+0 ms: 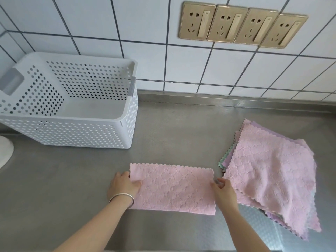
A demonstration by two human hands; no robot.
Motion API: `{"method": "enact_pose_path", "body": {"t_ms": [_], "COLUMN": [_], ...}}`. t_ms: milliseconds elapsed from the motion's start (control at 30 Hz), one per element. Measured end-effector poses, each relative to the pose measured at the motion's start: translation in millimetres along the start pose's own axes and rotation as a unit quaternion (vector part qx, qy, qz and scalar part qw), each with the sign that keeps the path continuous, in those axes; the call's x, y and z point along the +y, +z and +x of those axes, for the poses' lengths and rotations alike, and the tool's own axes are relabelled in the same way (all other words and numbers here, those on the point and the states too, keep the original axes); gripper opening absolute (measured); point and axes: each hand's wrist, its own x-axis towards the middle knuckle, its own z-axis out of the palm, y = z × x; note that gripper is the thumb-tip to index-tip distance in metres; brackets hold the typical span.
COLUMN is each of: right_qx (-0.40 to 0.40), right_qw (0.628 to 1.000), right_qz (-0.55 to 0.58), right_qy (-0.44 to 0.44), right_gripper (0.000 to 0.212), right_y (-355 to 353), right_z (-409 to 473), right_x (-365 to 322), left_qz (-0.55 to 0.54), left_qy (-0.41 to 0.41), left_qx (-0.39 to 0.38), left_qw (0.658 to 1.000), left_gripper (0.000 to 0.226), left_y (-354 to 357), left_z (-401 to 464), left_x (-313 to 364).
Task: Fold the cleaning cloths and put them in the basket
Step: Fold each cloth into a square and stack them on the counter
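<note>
A pink cleaning cloth [172,188], folded into a long rectangle, lies flat on the steel counter in front of me. My left hand [123,184] pinches its left end, thumb on top. My right hand [224,190] grips its right end. To the right sits a loose pile of unfolded cloths [272,171], pink on top with purple and green edges showing beneath. The white perforated basket [125,122] stands at the back left with nothing inside.
The steel counter [181,128] runs to a tiled wall with a row of gold wall sockets [241,26]. A white round object [4,151] pokes in at the left edge. The counter's front edge is near the bottom.
</note>
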Motion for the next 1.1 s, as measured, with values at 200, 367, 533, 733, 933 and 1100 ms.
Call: {"method": "enact_pose_path", "body": {"t_ms": [200,367,533,733,933,1100], "right_qx": [-0.002,-0.015,-0.058,-0.069,-0.002,0.144], "right_qw": [0.983,0.959,0.990,0.994,0.999,0.948], "right_qz": [-0.181,-0.283,-0.111,-0.067,-0.048,-0.154], "right_qy": [0.031,0.019,0.059,0.059,-0.005,-0.238], "right_gripper": [0.057,0.056,0.041,0.028,0.006,0.022], "right_y": [10.2,12.2,14.4,16.9,17.7,45.0], "right_z": [-23.1,-33.2,-38.1,-40.8,-59.1,-91.2], "right_x": [12.7,12.4,9.7,12.7,2.9,-22.6], "left_qz": [0.022,-0.062,0.139,0.318,0.267,-0.170], "left_qy": [0.003,0.031,0.389,0.437,0.391,0.260], "left_qx": [0.039,0.157,0.115,-0.073,-0.134,-0.255], "left_qw": [0.999,0.985,0.903,0.838,0.871,0.915], "left_gripper": [0.043,0.037,0.052,0.080,0.072,0.060], "left_y": [8.5,11.1,19.9,39.6,23.6,-14.3], "left_z": [-7.9,-23.7,-35.7,-32.3,-43.3,-66.6], "left_x": [-0.5,1.8,27.3,43.9,63.8,90.9]}}
